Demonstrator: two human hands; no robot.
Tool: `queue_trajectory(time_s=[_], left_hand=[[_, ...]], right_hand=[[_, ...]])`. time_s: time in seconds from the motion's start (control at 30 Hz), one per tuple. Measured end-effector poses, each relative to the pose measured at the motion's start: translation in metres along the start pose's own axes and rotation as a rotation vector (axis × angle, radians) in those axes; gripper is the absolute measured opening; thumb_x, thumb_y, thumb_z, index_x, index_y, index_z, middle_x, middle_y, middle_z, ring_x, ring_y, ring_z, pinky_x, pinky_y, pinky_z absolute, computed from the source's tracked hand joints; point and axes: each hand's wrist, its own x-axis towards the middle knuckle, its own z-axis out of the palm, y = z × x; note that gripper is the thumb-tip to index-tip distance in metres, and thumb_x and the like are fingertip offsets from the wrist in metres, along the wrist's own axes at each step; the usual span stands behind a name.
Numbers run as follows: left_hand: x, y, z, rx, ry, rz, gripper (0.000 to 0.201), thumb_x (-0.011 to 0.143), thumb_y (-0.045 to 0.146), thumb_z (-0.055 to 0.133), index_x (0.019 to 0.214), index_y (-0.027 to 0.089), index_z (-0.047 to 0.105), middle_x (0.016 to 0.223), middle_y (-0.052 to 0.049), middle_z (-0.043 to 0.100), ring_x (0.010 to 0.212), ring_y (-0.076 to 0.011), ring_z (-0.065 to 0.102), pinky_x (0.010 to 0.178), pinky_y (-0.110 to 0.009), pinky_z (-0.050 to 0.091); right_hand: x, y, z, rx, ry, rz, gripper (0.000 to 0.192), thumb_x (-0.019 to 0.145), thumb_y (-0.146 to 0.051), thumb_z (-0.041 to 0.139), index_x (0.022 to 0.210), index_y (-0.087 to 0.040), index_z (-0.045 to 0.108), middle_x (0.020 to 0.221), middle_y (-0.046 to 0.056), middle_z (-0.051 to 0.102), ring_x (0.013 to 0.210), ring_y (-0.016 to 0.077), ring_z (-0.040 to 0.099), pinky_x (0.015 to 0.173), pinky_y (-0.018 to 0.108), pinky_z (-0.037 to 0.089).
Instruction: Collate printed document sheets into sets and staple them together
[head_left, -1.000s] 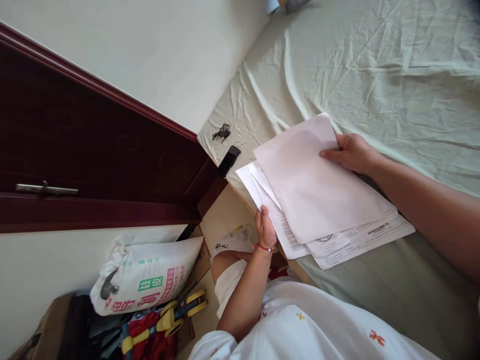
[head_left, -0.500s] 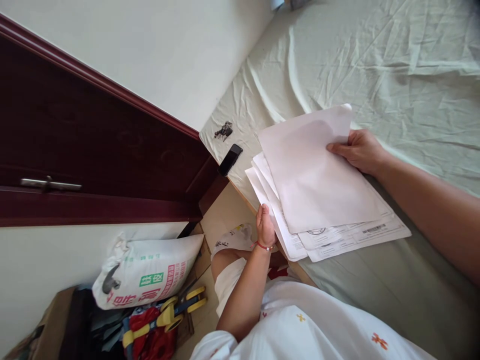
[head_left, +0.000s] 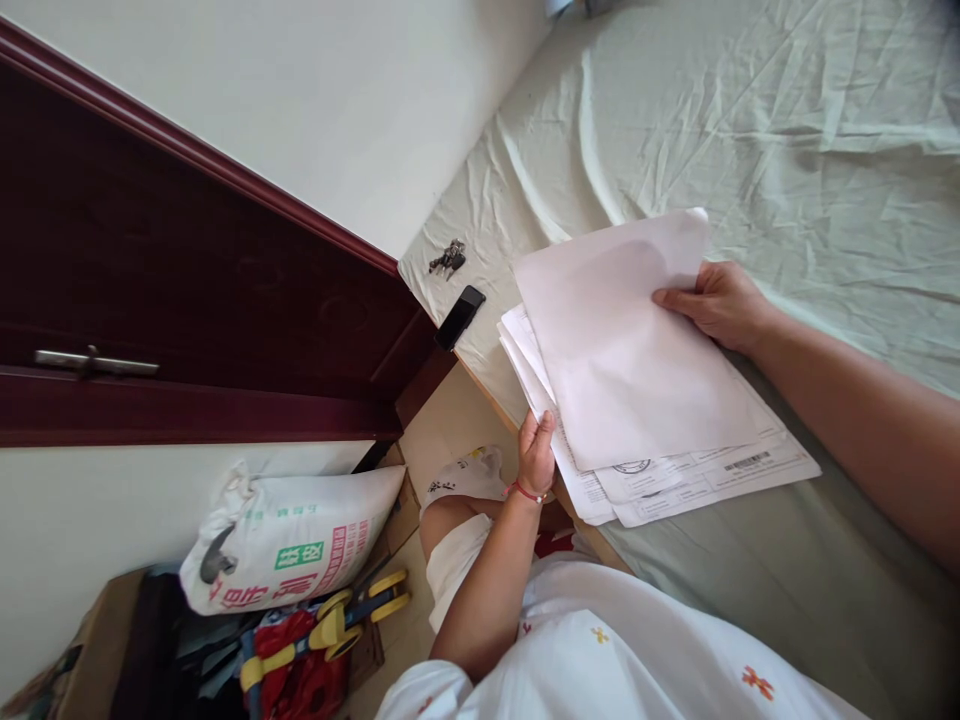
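Note:
A fanned stack of paper sheets (head_left: 630,350) is held between my two hands, over the edge of the cloth-covered bed. The top sheet looks blank; printed text, a round stamp and a barcode show on the sheets under it. My right hand (head_left: 724,305) pinches the stack's far right edge, thumb on top and fingers hidden beneath. My left hand (head_left: 537,455), with a red string bracelet (head_left: 529,493) at the wrist, is closed at the near left edge of the papers. Its thumb points up along the edge, and part of its fingers is hidden.
On the bed (head_left: 750,130) lie a bunch of keys (head_left: 448,259) and a black phone (head_left: 460,318) near the corner. A dark red door (head_left: 187,250) stands at the left. Below it are a full white sack (head_left: 300,530) and a yellow-blue wheeled toy (head_left: 337,630).
My left hand has moved slightly right and pushed the left edges of the lower sheets further in under the top sheet. My right hand stays almost where it was.

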Motion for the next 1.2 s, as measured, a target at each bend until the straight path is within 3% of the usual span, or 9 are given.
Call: queue_trajectory(time_s=[0.13, 0.37, 0.6, 0.8, 0.9, 1.07, 1.2], left_hand=[[0.000, 0.001, -0.003, 0.023, 0.006, -0.010, 0.048, 0.084, 0.060, 0.079, 0.112, 0.021, 0.080, 0.120, -0.010, 0.080, 0.136, -0.0321, 0.064, 0.120, -0.041, 0.044], [0.004, -0.003, -0.009, 0.005, 0.023, -0.005, 0.053, 0.085, 0.064, 0.077, 0.113, 0.020, 0.080, 0.123, -0.010, 0.080, 0.128, -0.0290, 0.068, 0.117, -0.040, 0.046], [0.004, -0.004, -0.006, -0.065, 0.066, -0.023, 0.058, 0.081, 0.065, 0.080, 0.116, 0.019, 0.080, 0.126, -0.011, 0.080, 0.132, -0.0303, 0.067, 0.119, -0.041, 0.046], [0.002, 0.002, -0.002, -0.113, 0.046, -0.055, 0.059, 0.077, 0.067, 0.083, 0.115, 0.022, 0.080, 0.124, -0.011, 0.080, 0.132, -0.0316, 0.068, 0.117, -0.044, 0.051], [0.003, 0.002, -0.002, -0.110, 0.054, -0.069, 0.061, 0.074, 0.069, 0.084, 0.113, 0.022, 0.081, 0.122, -0.011, 0.081, 0.131, -0.0318, 0.069, 0.117, -0.045, 0.051], [0.003, 0.002, -0.002, -0.094, 0.054, -0.076, 0.063, 0.073, 0.071, 0.084, 0.114, 0.023, 0.080, 0.122, -0.012, 0.080, 0.132, -0.0330, 0.067, 0.117, -0.047, 0.051], [0.001, 0.004, -0.001, -0.076, 0.037, -0.064, 0.062, 0.074, 0.069, 0.084, 0.113, 0.021, 0.080, 0.122, -0.013, 0.080, 0.132, -0.0338, 0.067, 0.116, -0.047, 0.051]], right_hand=[[0.006, 0.010, 0.000, 0.041, -0.020, -0.030, 0.019, 0.071, -0.019, 0.091, 0.081, -0.023, 0.075, 0.074, -0.001, 0.074, 0.064, 0.0157, 0.067, 0.054, 0.026, 0.059], [0.007, 0.013, -0.001, -0.162, 0.095, -0.225, 0.010, 0.080, -0.020, 0.084, 0.089, -0.022, 0.081, 0.086, 0.000, 0.075, 0.078, 0.0160, 0.067, 0.067, 0.025, 0.058], [-0.001, -0.009, 0.000, 0.177, 0.189, -0.057, 0.008, 0.083, -0.009, 0.075, 0.079, -0.016, 0.076, 0.071, 0.003, 0.073, 0.059, 0.0119, 0.059, 0.053, 0.021, 0.049], [0.006, -0.016, -0.012, 0.414, 0.221, 0.011, 0.015, 0.089, -0.005, 0.067, 0.090, -0.017, 0.078, 0.080, 0.004, 0.075, 0.062, 0.0121, 0.063, 0.068, 0.027, 0.057], [0.008, -0.016, -0.015, 0.453, 0.223, 0.004, 0.017, 0.091, -0.005, 0.066, 0.091, -0.016, 0.078, 0.090, 0.007, 0.078, 0.068, 0.0129, 0.068, 0.075, 0.029, 0.058], [0.005, -0.018, -0.011, 0.430, 0.237, 0.055, 0.016, 0.089, -0.004, 0.067, 0.092, -0.015, 0.078, 0.091, 0.008, 0.079, 0.070, 0.0141, 0.070, 0.076, 0.032, 0.057], [0.000, -0.017, -0.005, 0.322, 0.209, 0.075, 0.010, 0.088, -0.008, 0.071, 0.089, -0.016, 0.076, 0.078, 0.004, 0.075, 0.063, 0.0140, 0.064, 0.064, 0.029, 0.055]])
